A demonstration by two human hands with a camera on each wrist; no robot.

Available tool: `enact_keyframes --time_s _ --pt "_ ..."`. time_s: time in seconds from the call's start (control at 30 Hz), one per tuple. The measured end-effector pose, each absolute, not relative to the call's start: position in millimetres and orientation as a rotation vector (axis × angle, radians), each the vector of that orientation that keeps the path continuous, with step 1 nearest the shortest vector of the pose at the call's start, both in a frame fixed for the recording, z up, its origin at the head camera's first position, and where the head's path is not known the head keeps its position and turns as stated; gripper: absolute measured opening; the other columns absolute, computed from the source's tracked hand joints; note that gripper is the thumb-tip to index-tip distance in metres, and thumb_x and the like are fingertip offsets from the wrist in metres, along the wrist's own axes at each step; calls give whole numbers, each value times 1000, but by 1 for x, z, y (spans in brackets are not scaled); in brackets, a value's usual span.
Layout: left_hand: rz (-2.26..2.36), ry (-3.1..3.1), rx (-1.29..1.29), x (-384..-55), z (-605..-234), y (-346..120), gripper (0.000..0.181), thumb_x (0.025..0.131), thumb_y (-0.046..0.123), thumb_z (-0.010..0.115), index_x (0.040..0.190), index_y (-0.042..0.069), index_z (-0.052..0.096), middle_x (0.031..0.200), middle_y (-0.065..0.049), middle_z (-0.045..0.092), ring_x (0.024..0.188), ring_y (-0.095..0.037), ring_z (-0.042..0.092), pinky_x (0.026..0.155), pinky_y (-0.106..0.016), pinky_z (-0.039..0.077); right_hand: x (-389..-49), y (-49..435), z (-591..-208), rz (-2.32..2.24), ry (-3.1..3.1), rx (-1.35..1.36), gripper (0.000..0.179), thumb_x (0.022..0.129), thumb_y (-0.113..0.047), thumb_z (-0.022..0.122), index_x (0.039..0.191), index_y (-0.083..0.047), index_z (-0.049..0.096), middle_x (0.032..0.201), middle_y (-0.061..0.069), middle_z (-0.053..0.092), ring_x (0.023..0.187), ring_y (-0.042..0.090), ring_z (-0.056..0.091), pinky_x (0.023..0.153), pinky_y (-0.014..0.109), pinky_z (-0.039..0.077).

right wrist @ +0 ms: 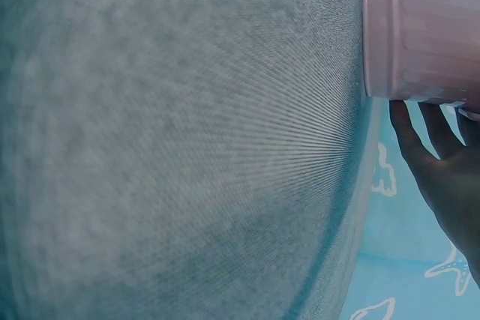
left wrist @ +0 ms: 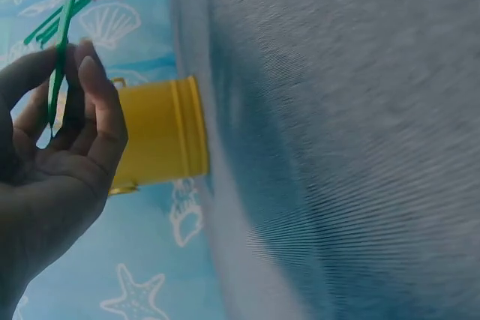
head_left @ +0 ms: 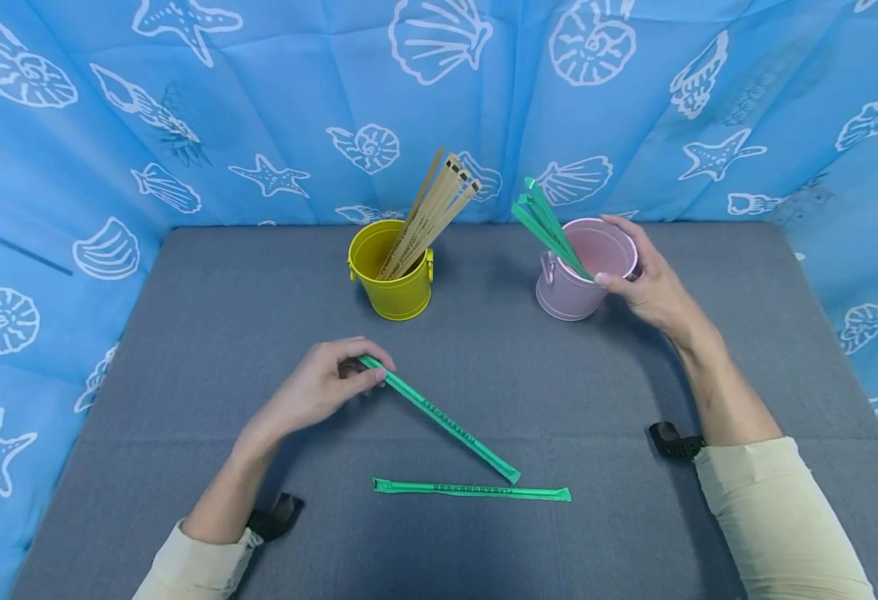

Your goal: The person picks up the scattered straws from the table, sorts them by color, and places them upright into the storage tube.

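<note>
Between thumb and fingers, my left hand pinches a green wrapped straw by its upper end. The straw slants down to the right, dark print along its middle. A second green wrapped straw lies crosswise on the table, just below the first one's low end. My right hand grips the rim of a small pink bucket from the right, thumb at the near edge. Several green wrapped straws lean leftward out of that bucket. In the right wrist view, fingers reach along the bucket's side.
A yellow bucket stands left of the pink one, holding several tan, printed sticks. Grey cloth covers the table. Behind it hangs a blue curtain with white shell patterns. A dark band sits at each wrist.
</note>
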State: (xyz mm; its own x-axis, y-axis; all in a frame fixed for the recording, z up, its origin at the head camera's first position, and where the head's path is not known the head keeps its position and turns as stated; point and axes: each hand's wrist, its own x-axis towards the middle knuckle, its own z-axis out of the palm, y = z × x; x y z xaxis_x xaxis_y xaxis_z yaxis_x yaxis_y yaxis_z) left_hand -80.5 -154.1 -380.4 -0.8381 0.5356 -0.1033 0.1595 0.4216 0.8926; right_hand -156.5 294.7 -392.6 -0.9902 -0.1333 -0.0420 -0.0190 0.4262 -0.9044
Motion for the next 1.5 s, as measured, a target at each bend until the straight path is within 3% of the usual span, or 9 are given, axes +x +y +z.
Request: enact_keyframes --time_s 0.27,0.37,0.57,0.83,1.1,1.5 --pt "1505 2298 548 -90 -365 -146 13 97 6 64 108 8 70 89 -4 74 81 -37 69 71 -48 57 -157 295 -393 -1619 2585 -141 79 93 -9 68 156 -32 26 152 12 35 133 25 38 107 34 35" --pt "1553 2366 552 -94 -360 -143 13 95 8 67 108 9 71 87 -4 74 78 -34 71 67 -41 58 -158 295 -394 -1628 2589 -146 79 93 -9 68 156 -31 27 151 13 36 132 24 39 107 33 35" --pt "1663 2519 585 -102 -353 -132 12 92 13 72 104 10 73 84 -4 73 67 -17 68 57 -28 51 -156 295 -396 -1635 2608 -132 79 92 -10 69 156 -30 28 152 12 36 131 23 40 105 31 35" --pt "1821 2578 596 -113 -344 -123 8 89 12 76 96 9 74 80 -6 72 62 -17 67 56 -29 55 -156 295 -396 -1631 2625 -143 79 91 -9 70 156 -29 29 150 12 38 128 19 42 100 24 38" --pt "1826 2648 688 -127 -324 -115 9 88 16 77 94 10 75 80 0 72 63 -13 68 60 -30 57 -155 292 -393 -1583 2645 -130 83 91 -13 72 157 -35 26 153 12 35 131 23 40 102 28 37" --pt "1780 2652 754 -151 -302 -88 12 89 18 76 97 10 75 75 -4 70 60 -17 66 59 -29 54 -154 293 -394 -1675 2616 -206 81 90 -4 71 156 -28 31 148 16 38 124 19 44 90 13 41"
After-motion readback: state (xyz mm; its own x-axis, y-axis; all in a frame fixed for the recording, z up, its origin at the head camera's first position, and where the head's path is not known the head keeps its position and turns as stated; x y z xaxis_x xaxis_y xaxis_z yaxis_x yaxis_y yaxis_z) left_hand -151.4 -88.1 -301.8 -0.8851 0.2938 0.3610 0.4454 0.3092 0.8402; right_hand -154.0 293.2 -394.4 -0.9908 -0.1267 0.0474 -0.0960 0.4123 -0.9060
